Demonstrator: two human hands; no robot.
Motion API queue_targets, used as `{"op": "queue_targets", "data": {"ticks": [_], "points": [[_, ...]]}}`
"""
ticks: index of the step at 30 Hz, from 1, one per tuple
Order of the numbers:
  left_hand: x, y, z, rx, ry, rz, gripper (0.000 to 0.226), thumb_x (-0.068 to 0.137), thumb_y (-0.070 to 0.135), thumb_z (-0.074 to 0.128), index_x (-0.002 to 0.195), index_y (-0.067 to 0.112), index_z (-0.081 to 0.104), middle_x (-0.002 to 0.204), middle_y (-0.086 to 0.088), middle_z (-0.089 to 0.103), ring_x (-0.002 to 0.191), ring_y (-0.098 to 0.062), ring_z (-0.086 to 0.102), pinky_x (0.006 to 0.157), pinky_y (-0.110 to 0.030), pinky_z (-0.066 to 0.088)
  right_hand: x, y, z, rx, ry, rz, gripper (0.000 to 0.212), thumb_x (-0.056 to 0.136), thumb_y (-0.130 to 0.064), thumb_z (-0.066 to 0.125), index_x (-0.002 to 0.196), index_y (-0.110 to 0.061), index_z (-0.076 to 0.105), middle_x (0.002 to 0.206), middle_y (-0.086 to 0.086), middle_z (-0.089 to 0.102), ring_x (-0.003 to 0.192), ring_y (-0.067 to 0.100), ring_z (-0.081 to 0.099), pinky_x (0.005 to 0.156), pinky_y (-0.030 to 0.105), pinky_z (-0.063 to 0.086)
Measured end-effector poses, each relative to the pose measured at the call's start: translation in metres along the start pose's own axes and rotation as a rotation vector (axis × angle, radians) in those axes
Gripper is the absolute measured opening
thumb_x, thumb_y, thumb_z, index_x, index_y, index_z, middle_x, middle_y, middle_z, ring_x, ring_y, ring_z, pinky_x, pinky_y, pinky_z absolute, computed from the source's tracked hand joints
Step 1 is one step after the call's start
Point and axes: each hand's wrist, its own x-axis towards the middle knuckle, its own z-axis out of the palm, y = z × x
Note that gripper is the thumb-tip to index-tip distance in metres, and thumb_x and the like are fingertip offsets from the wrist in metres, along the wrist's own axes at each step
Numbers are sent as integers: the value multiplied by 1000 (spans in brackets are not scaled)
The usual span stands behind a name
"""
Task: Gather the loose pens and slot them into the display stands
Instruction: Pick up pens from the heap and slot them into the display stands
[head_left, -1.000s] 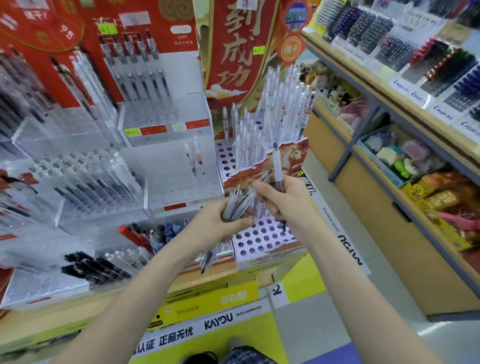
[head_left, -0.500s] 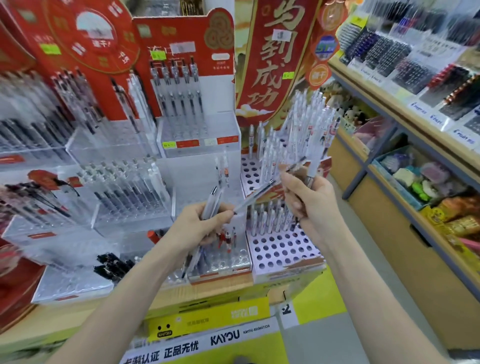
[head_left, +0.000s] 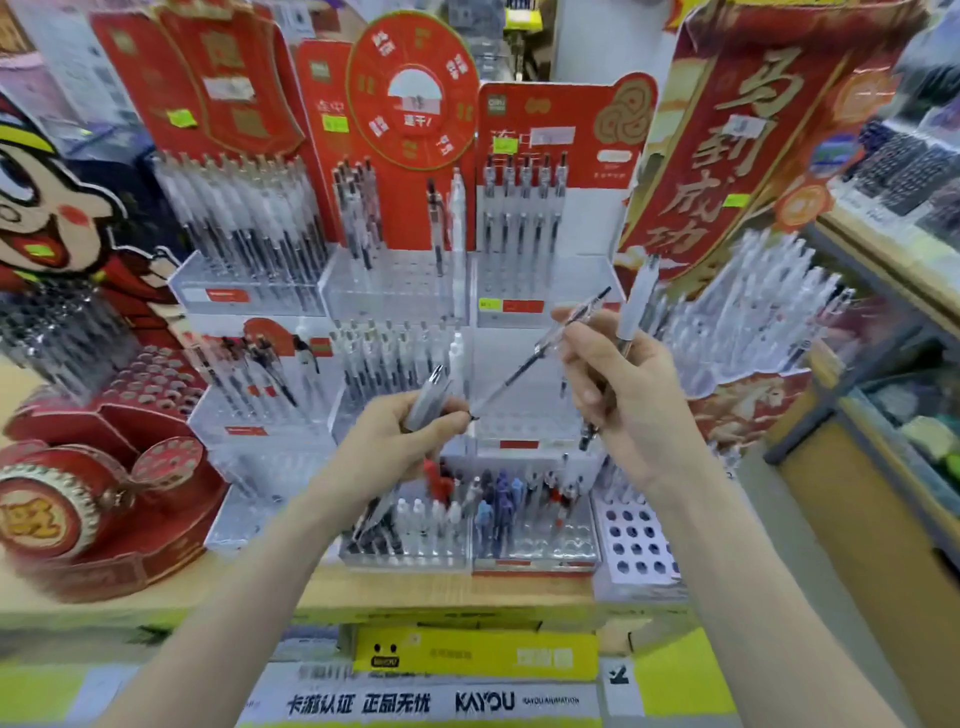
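Observation:
My left hand (head_left: 395, 447) grips a small bunch of clear pens (head_left: 428, 397) that stick up past the thumb and hang down below the palm. My right hand (head_left: 623, 400) holds two pens: a clear pen with a dark refill (head_left: 524, 371) slanting down-left, its tip beside my left thumb, and a white-capped pen (head_left: 636, 301) standing upright behind the fingers. Both hands hover in front of tiered clear display stands (head_left: 519, 426) with holes. A lower stand (head_left: 535, 551) carries blue and red pens.
Red cardboard backers (head_left: 410, 104) rise behind the stands. A white perforated stand (head_left: 634, 535) full of white pens sits at right, below a red banner (head_left: 727, 135). A red drum-shaped display (head_left: 104, 493) stands at left. A wooden shelf unit (head_left: 883, 467) runs along the right.
The view has swung left and up, bringing more of the left displays into sight. My right hand has drawn the dark-refill pen away so it slants toward my left thumb.

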Motion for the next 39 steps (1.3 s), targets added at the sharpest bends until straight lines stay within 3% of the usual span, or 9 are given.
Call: {"op": "queue_targets", "data": {"ticks": [5,11,14,16,19,23,26,34,39], "points": [[-14,6,-64,80,34,59,11,89,13,60,79,14,65,41,9,37,37,-8,28,37,-17,26,24,22,53,-7,4,0,12,85,-22,56,78,-15,62,67,-1,53,40,7,33,37,19,18],[26,29,-107,426,60,340,21,92,26,58,78,12,65,43,10,41,38,-6,35,43,-16,25,69,10,67,-526,529,-347,30,94,-18,48,64,-14,50,54,4,53,37,10,36,43,25,30],[48,51,-93,563,14,491,29,95,27,52,91,0,63,60,-4,45,45,-7,35,45,-19,24,77,-15,51,-780,670,-510,27,94,-26,44,67,-27,46,68,22,59,48,22,46,51,38,40],[62,64,-74,615,-47,572,22,96,23,50,90,6,61,72,-7,52,53,-8,43,53,-27,32,81,-35,40,-924,705,-584,24,96,-25,43,72,-26,43,63,9,54,52,14,49,55,32,41],[84,72,-43,716,-121,600,25,97,22,49,93,0,62,91,-12,60,67,-22,59,64,-34,46,98,-56,25,-1175,650,-603,19,98,-17,43,80,-10,42,58,-7,35,47,2,40,48,18,26],[106,71,-17,830,-117,555,28,96,21,49,90,-2,63,91,-12,63,63,-21,62,60,-31,46,127,-52,4,-1357,468,-590,10,96,-10,46,87,-6,50,55,-3,37,46,14,32,50,29,18],[115,63,-11,878,-66,474,23,95,21,49,92,2,64,87,-11,65,66,-25,63,67,-38,51,141,-49,-6,-1378,373,-543,14,97,-11,45,84,-9,39,56,-3,39,47,10,33,47,24,25],[111,64,-3,836,25,383,21,94,19,52,101,7,67,81,-11,66,68,-26,59,69,-40,53,152,-54,-15,-1385,264,-561,11,96,-12,45,86,-8,45,67,12,49,57,24,40,52,30,18],[110,64,-1,843,44,388,20,94,19,52,101,8,67,86,-9,67,65,-20,55,66,-32,49,142,-53,-23,-1371,239,-582,19,96,-11,45,78,-11,39,57,1,41,47,9,33,46,19,28]]}}
